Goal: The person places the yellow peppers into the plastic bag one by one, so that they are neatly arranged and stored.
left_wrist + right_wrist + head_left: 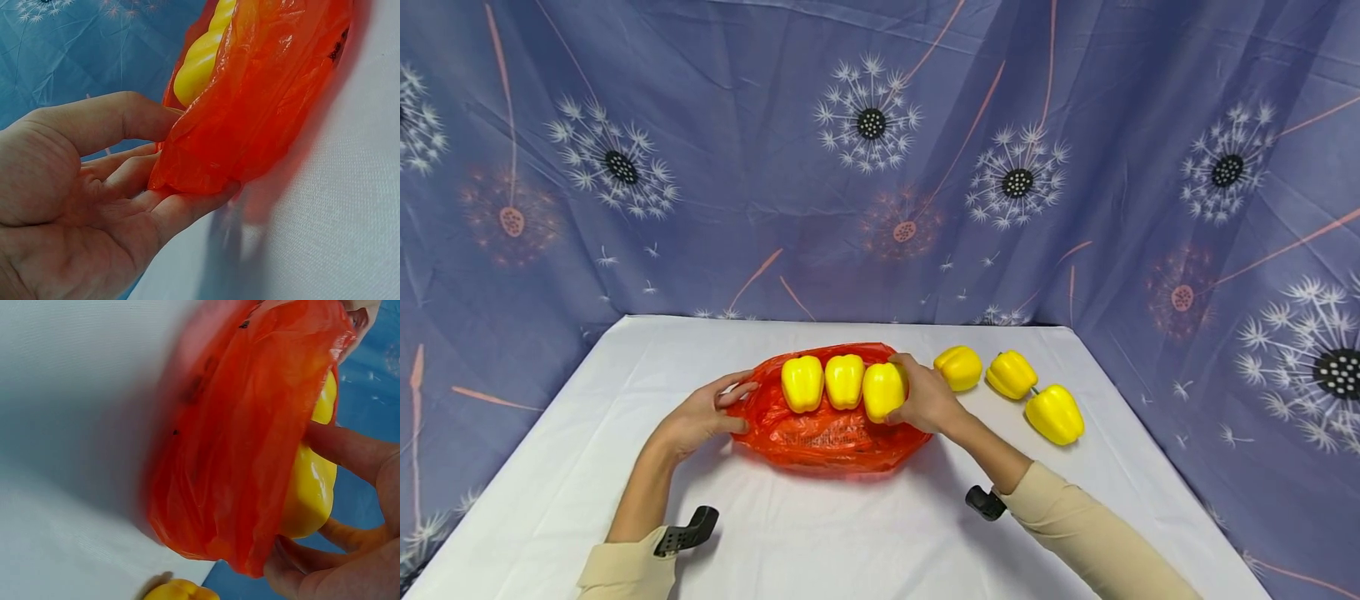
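Note:
A red plastic bag point(827, 458) lies with its mouth spread wide on the table. Inside it, a yellow bell pepper point(802, 384) and a second yellow bell pepper point(845, 382) sit side by side. My right hand point(931, 397) grips a third yellow bell pepper point(884, 392) at the bag's right end, thumb in front and fingers behind. In the right wrist view this pepper point(309, 490) is partly behind the bag's red wall. At the left end, my left hand point(696, 421) holds the bag's rim, with the thumb against the edge and fingers beneath, as the left wrist view shows.
To the right of the bag, three more yellow bell peppers lie on the white-covered table point(820, 533): one near my right hand point(958, 368), a middle pepper point(1011, 375) and a nearer pepper point(1055, 414). A blue dandelion-print cloth point(737, 167) hangs behind the table.

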Tool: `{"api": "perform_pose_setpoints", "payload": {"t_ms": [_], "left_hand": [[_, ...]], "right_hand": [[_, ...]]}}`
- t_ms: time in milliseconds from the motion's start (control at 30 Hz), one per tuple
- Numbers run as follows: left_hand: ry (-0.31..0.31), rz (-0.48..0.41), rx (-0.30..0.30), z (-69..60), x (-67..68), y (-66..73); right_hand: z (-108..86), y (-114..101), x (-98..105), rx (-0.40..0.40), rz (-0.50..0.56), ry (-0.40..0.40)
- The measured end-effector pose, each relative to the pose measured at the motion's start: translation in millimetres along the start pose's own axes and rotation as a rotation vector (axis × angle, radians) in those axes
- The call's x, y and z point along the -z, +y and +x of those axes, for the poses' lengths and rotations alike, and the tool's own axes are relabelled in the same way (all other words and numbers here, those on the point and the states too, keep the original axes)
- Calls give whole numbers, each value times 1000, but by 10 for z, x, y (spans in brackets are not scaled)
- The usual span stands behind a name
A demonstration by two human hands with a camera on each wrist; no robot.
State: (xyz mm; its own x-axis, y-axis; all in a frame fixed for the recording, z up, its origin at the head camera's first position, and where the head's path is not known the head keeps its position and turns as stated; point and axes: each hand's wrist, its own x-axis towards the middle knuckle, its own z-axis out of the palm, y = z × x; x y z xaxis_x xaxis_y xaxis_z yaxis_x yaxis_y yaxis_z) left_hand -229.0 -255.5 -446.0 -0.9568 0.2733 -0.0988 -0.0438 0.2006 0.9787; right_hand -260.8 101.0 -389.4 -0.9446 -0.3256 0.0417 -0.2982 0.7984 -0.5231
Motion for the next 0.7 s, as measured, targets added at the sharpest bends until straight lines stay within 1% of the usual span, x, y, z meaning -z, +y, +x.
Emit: {"api": "perform_pose_setpoints", "payload": {"t_ms": [133,300,700], "left_hand": [[0,1,5,0,-8,0],[0,2,11,5,-5,1],[-4,-5,14,13,-5,1]], "right_hand": [[22,33,-41,-35,2,-29],[58,64,-73,-66,2,-35],[109,113,-141,-82,-1,-41]]}}
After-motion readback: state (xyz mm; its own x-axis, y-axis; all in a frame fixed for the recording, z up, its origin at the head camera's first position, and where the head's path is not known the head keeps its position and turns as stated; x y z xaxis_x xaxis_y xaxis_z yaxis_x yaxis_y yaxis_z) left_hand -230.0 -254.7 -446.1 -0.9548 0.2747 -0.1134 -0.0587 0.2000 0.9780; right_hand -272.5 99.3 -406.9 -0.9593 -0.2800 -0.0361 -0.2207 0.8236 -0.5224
